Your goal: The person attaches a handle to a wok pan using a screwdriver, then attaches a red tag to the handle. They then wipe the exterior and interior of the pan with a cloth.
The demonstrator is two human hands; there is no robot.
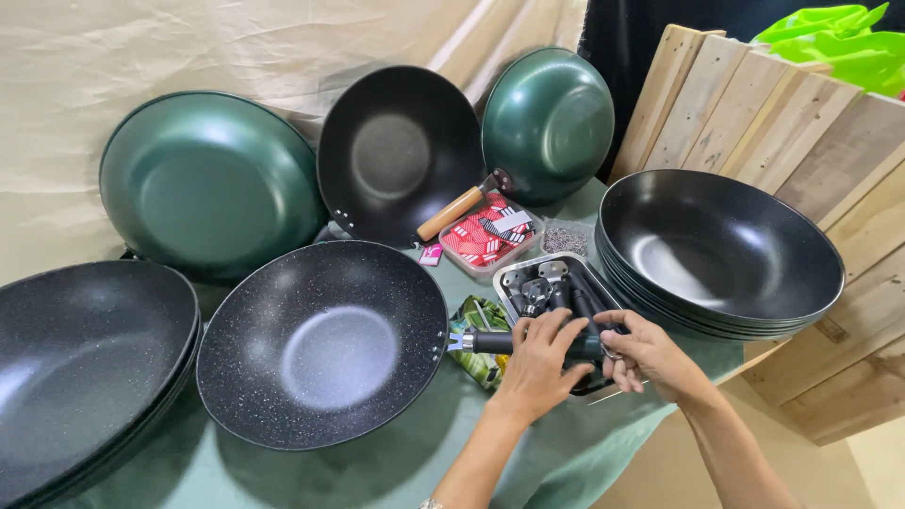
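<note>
1. The left hand [537, 363] was closed around a black handle [490, 342], which lay level between the speckled wok [320, 344] and a metal tray [603, 283], its metal end pointing at the wok's rim.
2. The right hand [650, 353] gripped the other end of that handle with curled fingers, over the tray's near edge; whether it pinched anything more, I cannot tell.
3. The tray held more black handles with metal brackets, piled loosely.
4. Behind it, a clear tub [490, 236] held red and white packets.
5. Just beside the tub, a small clear box [566, 240] held tiny metal bits, too small to name.
6. A green packet [476, 325] lay under the handle, partly hidden.
7. A stack of black woks [721, 250] stood right of the tray, nested one in another.
8. Another nested stack [80, 358] sat at the far left.
9. Two green woks [207, 179] [547, 118] and a black wok with a wooden handle [396, 151] leaned against the cloth backdrop.
</note>
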